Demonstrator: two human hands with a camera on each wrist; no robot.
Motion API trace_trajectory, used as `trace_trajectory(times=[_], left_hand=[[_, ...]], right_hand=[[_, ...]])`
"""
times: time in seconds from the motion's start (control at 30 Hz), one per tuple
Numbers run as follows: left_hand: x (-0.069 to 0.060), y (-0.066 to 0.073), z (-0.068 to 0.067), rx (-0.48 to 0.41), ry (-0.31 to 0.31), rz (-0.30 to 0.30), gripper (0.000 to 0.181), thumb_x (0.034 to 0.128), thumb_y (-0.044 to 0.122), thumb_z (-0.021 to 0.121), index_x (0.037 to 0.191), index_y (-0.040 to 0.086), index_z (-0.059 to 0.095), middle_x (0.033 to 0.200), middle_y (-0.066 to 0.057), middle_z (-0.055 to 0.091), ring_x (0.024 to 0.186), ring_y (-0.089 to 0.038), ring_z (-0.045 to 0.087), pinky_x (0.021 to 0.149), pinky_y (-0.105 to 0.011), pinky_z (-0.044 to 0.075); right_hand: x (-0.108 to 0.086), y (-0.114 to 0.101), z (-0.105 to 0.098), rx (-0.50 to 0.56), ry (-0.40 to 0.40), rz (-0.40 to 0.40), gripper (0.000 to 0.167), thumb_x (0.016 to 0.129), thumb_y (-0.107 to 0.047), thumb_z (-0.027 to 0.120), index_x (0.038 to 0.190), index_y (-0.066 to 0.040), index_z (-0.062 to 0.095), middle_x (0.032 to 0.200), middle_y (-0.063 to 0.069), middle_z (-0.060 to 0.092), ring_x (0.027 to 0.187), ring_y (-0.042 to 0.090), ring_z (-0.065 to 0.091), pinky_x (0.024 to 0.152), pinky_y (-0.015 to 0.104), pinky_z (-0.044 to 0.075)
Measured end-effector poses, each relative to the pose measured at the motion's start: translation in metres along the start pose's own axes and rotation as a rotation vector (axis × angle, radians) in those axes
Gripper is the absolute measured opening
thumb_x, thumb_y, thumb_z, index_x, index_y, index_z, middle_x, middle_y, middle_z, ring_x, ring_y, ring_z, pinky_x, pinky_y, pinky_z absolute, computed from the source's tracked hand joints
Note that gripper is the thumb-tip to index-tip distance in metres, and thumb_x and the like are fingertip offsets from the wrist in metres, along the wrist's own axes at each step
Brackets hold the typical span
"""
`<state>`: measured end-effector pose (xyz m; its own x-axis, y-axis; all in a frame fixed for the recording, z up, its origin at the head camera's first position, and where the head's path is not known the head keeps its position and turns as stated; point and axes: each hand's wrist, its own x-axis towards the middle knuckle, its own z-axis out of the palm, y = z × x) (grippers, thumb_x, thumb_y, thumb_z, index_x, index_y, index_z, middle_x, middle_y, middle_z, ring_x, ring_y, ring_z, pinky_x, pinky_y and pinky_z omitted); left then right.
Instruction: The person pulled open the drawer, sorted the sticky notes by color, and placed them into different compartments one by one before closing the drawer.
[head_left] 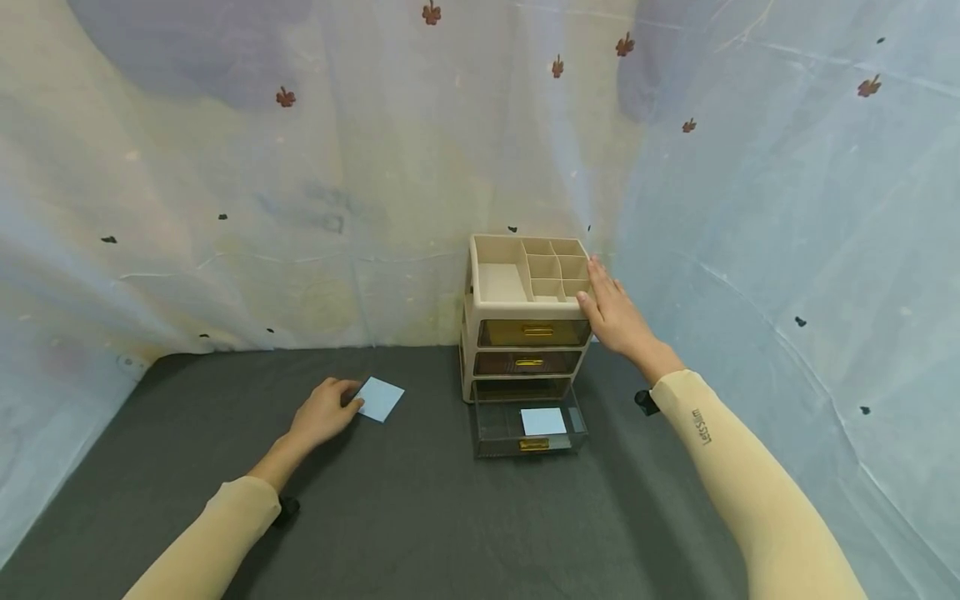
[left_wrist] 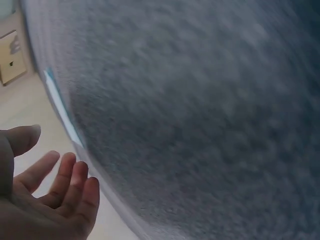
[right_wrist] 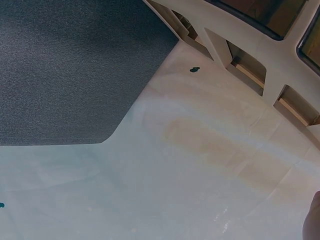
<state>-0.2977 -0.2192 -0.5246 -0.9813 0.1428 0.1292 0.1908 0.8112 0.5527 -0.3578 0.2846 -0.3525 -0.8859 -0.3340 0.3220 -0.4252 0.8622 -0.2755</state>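
A light-blue square of paper [head_left: 379, 398] lies on the dark table, left of a cream drawer organizer [head_left: 527, 311]. My left hand [head_left: 324, 412] is at the paper's left edge. In the left wrist view its fingers [left_wrist: 75, 187] curve loosely, with thumb and fingertips apart and nothing between them; the paper [left_wrist: 62, 107] shows beyond as a thin strip. My right hand [head_left: 618, 317] rests against the organizer's upper right edge, fingers extended. The bottom drawer [head_left: 495, 429] is pulled out, with another light-blue sheet [head_left: 543, 422] inside.
Two upper drawers [head_left: 495, 333] with gold handles are closed. Divided compartments [head_left: 543, 267] form the organizer's top. A patterned cloth [head_left: 337, 167] hangs behind and at the sides of the dark table [head_left: 420, 517].
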Motion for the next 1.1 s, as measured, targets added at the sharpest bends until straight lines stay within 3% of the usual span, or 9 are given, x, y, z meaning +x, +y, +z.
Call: trace_trajectory(times=[0.17,0.43,0.63,1.1], left_hand=[[-0.001,-0.003,0.0,0.063,-0.038,-0.014,0.049,0.0988,0.028,0.072,0.134,-0.005,0.065,0.116,-0.024,0.062,0.103,-0.04,0.063,0.079,-0.058,0.055],[0.0,-0.003,0.002,0.14,-0.059,-0.008,0.058,0.0959,0.039,0.075,0.13,-0.007,0.067,0.12,-0.03,0.058,0.108,-0.049,0.058,0.075,-0.061,0.054],[0.001,-0.005,0.008,0.173,-0.051,-0.012,0.063,0.0931,0.042,0.078,0.133,-0.005,0.066,0.12,-0.028,0.058,0.106,-0.044,0.057,0.073,-0.056,0.054],[0.006,-0.006,0.008,0.029,-0.054,-0.13,0.063,0.0873,0.038,0.085,0.133,-0.001,0.066,0.117,-0.022,0.06,0.108,-0.044,0.058,0.078,-0.059,0.051]], right_hand=[[0.0,0.0,-0.001,0.001,-0.013,0.002,0.07,0.115,-0.043,0.026,0.166,-0.004,-0.002,0.174,0.016,-0.001,0.16,0.033,0.003,0.128,0.055,0.003],[-0.001,-0.001,-0.001,0.002,-0.006,0.002,0.07,0.115,-0.044,0.026,0.166,-0.005,-0.001,0.174,0.016,0.0,0.16,0.036,0.006,0.128,0.054,0.003],[-0.001,-0.002,-0.002,0.001,-0.003,0.005,0.071,0.114,-0.044,0.026,0.166,-0.004,-0.001,0.174,0.016,0.0,0.16,0.034,0.004,0.128,0.055,0.003],[0.001,0.002,0.001,-0.004,0.0,-0.01,0.069,0.115,-0.039,0.03,0.166,-0.005,-0.001,0.174,0.017,0.001,0.16,0.038,0.006,0.127,0.057,0.005]])
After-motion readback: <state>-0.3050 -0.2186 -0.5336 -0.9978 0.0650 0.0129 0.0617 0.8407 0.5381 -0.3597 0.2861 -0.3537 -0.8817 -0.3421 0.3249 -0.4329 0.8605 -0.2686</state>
